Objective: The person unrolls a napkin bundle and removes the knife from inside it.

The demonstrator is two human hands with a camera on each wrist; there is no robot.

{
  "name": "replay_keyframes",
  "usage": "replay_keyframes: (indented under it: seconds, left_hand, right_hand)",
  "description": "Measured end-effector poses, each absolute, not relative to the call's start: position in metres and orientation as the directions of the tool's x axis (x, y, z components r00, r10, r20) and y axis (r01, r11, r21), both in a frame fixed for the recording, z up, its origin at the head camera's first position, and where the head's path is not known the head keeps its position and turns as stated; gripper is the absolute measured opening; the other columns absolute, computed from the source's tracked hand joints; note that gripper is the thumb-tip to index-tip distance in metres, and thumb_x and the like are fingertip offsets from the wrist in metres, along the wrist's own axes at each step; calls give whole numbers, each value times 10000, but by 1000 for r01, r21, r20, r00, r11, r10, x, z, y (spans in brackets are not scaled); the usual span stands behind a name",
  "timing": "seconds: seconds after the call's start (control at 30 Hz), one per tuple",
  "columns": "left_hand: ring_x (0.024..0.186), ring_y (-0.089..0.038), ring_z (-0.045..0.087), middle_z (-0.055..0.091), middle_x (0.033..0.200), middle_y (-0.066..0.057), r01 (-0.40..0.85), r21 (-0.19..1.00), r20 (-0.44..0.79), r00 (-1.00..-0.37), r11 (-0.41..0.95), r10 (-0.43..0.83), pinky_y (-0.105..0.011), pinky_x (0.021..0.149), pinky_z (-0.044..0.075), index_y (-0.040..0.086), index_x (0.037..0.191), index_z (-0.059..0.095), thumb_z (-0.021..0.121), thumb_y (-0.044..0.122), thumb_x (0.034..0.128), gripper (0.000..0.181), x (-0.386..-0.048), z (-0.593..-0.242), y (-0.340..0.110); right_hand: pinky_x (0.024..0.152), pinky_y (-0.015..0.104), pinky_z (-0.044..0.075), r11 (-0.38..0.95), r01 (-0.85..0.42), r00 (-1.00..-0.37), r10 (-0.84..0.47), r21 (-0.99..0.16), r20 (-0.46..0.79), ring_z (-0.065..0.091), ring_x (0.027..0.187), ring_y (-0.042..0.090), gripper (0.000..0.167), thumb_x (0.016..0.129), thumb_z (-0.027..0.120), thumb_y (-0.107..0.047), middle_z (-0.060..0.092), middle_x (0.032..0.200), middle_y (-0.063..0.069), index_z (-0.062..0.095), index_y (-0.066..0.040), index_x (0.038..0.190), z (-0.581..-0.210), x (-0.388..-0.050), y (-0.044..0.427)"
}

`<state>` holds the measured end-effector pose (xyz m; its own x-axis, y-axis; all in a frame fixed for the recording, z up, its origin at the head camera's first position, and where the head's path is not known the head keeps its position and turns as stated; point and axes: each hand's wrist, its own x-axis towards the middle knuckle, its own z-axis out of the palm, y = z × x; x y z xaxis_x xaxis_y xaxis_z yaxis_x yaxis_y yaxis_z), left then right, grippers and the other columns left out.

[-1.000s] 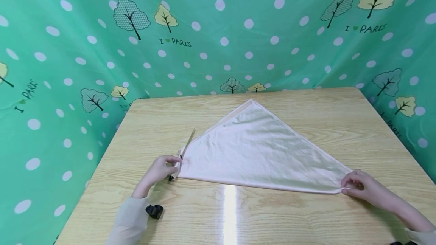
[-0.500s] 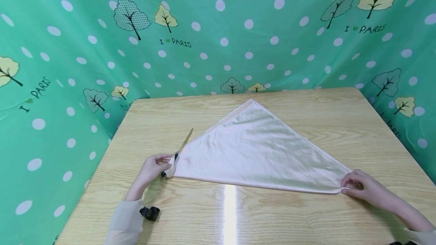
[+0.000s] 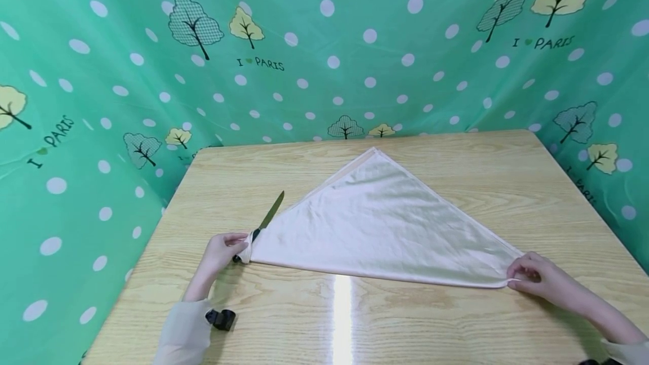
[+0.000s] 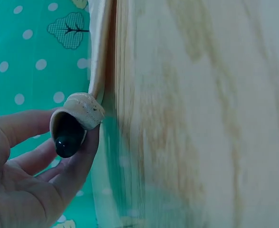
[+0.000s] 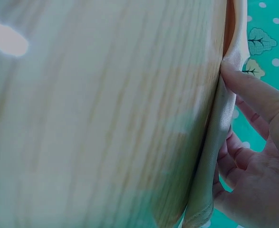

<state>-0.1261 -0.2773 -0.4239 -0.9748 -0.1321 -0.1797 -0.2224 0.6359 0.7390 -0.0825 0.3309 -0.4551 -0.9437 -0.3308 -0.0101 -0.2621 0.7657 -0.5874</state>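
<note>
A pale pink satin cloth, folded into a triangle, lies on the table with its peak pointing away from me. At its left corner is a knife with a long blade slanting away to the right. Cloth is wound round its black handle, whose butt end sticks out of the wrap. My left hand grips this wrapped handle between thumb and fingers. At the opposite corner, my right hand pinches the cloth's edge, thumb on the near side. The wrap hides the middle of the handle.
The wooden table carries the cloth, with a bright light reflection at its front middle. A green dotted curtain hangs behind and along both sides. A black wrist device sits by the left sleeve.
My left hand has moved left with the knife and the cloth's left corner. The blade has turned to show more of its flat side. The right hand has stayed in place.
</note>
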Motion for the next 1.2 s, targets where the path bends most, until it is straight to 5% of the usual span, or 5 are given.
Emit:
replay_keyframes:
  seconds: [0.5, 0.8, 1.2]
  left_hand:
    - [851, -289, 574, 617, 941, -224, -231, 660, -190, -972, 715, -139, -306, 691, 466, -89, 1005, 606, 591, 83, 801, 267, -126, -428, -279]
    - [688, -120, 569, 617, 844, -153, -189, 743, -151, -982, 642, -115, -208, 605, 486, -105, 1043, 583, 589, 49, 812, 278, -127, -430, -281]
    - [841, -271, 586, 592, 986, -168, 45, 678, 2, -998, 733, 59, -340, 710, 496, -34, 1044, 604, 669, 74, 767, 304, -114, -424, -281]
  right_hand:
    - [539, 193, 304, 771, -255, -946, -325, -584, -15, 334, 669, -3, 143, 726, 700, -99, 414, 769, -31, 574, -154, 765, -456, -82, 331]
    - [534, 189, 293, 731, -310, -935, -350, -609, 57, 334, 665, -4, 183, 708, 706, -58, 408, 754, -85, 568, -172, 752, -458, -83, 332]
    - [535, 191, 297, 724, -313, -933, -355, -615, 58, 334, 669, -5, 181, 711, 704, -56, 416, 759, -88, 567, -167, 754, -458, -82, 331]
